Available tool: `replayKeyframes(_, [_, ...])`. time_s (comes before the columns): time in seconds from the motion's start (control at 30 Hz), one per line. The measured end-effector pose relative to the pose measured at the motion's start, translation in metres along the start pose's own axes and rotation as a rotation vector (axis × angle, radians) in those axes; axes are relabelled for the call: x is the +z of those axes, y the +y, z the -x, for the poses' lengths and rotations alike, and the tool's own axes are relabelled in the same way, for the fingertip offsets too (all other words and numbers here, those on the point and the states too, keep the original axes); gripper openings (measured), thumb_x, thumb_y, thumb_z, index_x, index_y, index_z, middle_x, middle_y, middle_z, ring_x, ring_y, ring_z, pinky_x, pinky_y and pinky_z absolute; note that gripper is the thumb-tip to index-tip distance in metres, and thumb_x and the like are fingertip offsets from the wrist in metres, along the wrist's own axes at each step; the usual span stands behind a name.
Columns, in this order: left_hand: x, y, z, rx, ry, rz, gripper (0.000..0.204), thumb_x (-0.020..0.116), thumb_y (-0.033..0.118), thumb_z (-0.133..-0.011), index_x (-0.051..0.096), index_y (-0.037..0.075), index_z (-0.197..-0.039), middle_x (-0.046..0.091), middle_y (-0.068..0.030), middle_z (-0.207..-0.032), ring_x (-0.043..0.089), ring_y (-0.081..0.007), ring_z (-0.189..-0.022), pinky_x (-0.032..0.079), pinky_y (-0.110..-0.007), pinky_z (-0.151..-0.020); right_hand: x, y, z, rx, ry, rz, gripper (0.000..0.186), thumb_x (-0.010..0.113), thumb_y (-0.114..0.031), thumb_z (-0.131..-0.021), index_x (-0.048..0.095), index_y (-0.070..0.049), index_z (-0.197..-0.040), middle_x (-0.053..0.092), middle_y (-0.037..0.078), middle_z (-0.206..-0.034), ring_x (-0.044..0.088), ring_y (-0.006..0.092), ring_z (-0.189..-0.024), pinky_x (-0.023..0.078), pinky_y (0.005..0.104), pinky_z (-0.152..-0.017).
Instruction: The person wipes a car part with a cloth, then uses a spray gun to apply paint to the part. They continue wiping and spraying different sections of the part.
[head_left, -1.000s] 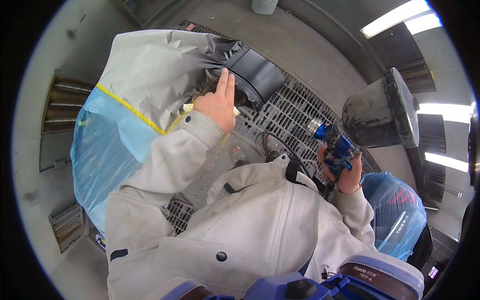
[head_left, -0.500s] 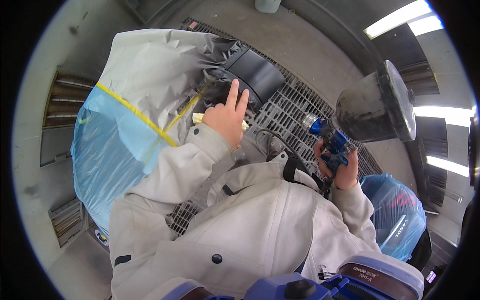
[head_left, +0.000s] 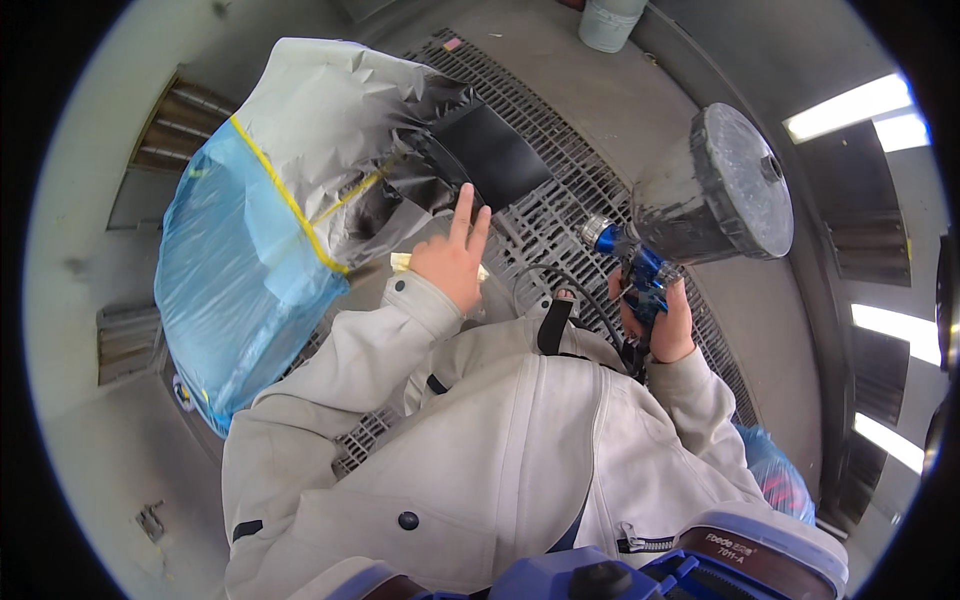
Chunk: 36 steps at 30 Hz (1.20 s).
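The blue gravity-feed spray gun (head_left: 648, 270) is on the right of the scene, in the right hand (head_left: 672, 328), which is closed around its handle; whether the trigger is pressed cannot be made out. Nearest lies the front of the pale jacket (head_left: 480, 450); its loose left cuff seems the part likeliest to brush a coated surface if that arm reached lower. Just beyond, a dark hose (head_left: 583, 290) curves by the feet, and a step to the side could snag it and jerk the gun. The left hand (head_left: 450, 262) has two fingers straight and spread, the rest curled around a cream cloth (head_left: 401, 262) that pokes out on both sides; a slackened grip could drop it on the floor grating (head_left: 575, 180). Those fingertips look near the black panel (head_left: 495, 155), though contact cannot be judged; a touch might smear or mark its finish. Above the gun the big cup (head_left: 675, 195) appears tilted, its lid facing right, so a poorly seated lid could leak. Farther left, the crumpled masking paper (head_left: 335, 110) and the yellow tape (head_left: 280, 195) joining it to blue film (head_left: 235, 275) could lift or flap under a blast of air, letting overspray underneath.
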<state>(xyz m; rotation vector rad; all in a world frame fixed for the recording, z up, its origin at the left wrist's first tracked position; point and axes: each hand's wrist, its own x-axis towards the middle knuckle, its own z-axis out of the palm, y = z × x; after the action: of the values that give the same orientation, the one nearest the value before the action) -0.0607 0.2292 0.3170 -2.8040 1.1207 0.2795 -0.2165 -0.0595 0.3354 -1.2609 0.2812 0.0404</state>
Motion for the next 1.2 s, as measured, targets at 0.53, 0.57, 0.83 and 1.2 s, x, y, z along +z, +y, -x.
replayKeyframes(0.53, [0.064,0.163,0.114,-0.489,-0.259,0.639,0.053,0.070,0.026,-0.090,0.064,0.016,-0.142,0.075,-0.0158,-0.119,0.073,-0.0360,-0.105,0.058,-0.046,-0.091,-0.121,0.014,-0.020,0.092,-0.210,-0.086,0.079,0.037,-0.071,-0.106,0.057,0.003,-0.123,0.069,0.013,-0.103,0.046,0.0083,-0.050,0.041,0.0243,-0.047])
replayKeyframes(0.57, [0.061,0.171,0.127,-0.545,-0.206,0.705,0.050,0.071,0.026,-0.091,0.066,0.016,-0.140,0.076,-0.0159,-0.116,0.072,-0.0359,-0.105,0.058,-0.046,-0.091,-0.118,0.016,-0.023,0.082,-0.231,-0.135,0.066,0.046,-0.060,-0.107,0.058,0.002,-0.125,0.070,0.012,-0.104,0.048,0.0074,-0.052,0.042,0.0235,-0.049])
replayKeyframes(0.83, [-0.017,0.199,0.166,-0.857,0.520,1.289,0.075,0.090,0.027,-0.083,0.056,0.005,-0.147,0.064,-0.0100,-0.144,0.066,-0.0247,-0.124,0.053,-0.038,-0.104,-0.033,0.016,-0.020,-0.263,-0.867,0.353,0.056,0.075,-0.012,-0.096,0.057,-0.004,-0.148,0.072,0.021,-0.123,0.072,0.0382,-0.112,0.055,0.0408,-0.099])
replayKeyframes(1.2, [-0.026,0.232,0.339,-0.786,0.559,0.810,0.117,0.101,0.028,-0.063,0.037,0.003,-0.159,0.059,-0.0140,-0.143,0.058,-0.0291,-0.134,0.044,-0.044,-0.118,0.055,0.082,0.059,-0.455,-1.229,0.662,0.053,0.071,-0.025,-0.092,0.061,-0.016,-0.144,0.068,0.012,-0.125,0.070,0.0368,-0.102,0.054,0.0480,-0.089])
